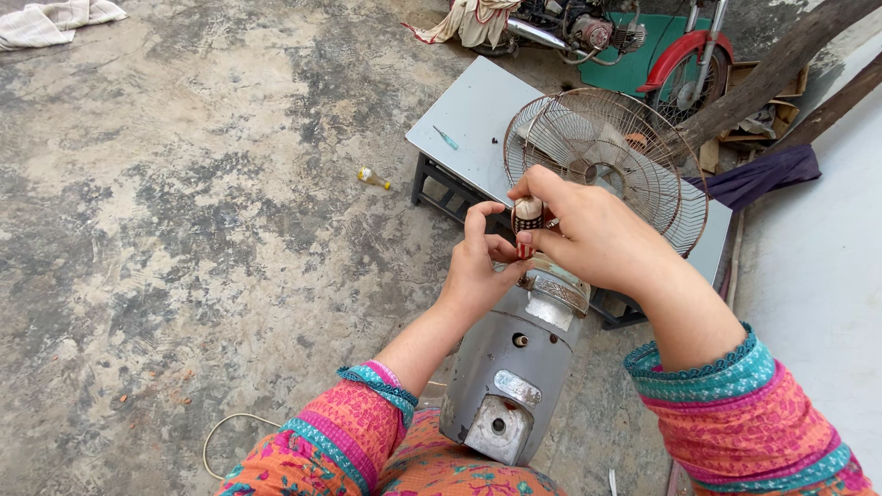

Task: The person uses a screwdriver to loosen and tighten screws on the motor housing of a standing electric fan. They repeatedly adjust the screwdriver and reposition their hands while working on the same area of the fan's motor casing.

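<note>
A grey pedestal fan (514,367) lies tilted toward me, its round wire cage (611,161) resting on a low grey table (469,119). My right hand (593,234) is closed around a small cream and dark knob-like part (526,216) just behind the cage, above the fan's chrome neck ring (556,289). My left hand (478,266) pinches at the same spot from below, fingertips touching the part. Both sleeves are pink with teal trim.
A green-handled tool (446,138) lies on the table. A small yellowish bottle (372,176) sits on the stained concrete floor. A motorcycle with red fender (680,55), wooden beams (790,64), purple cloth (763,174) and a white cord (225,432) surround the area.
</note>
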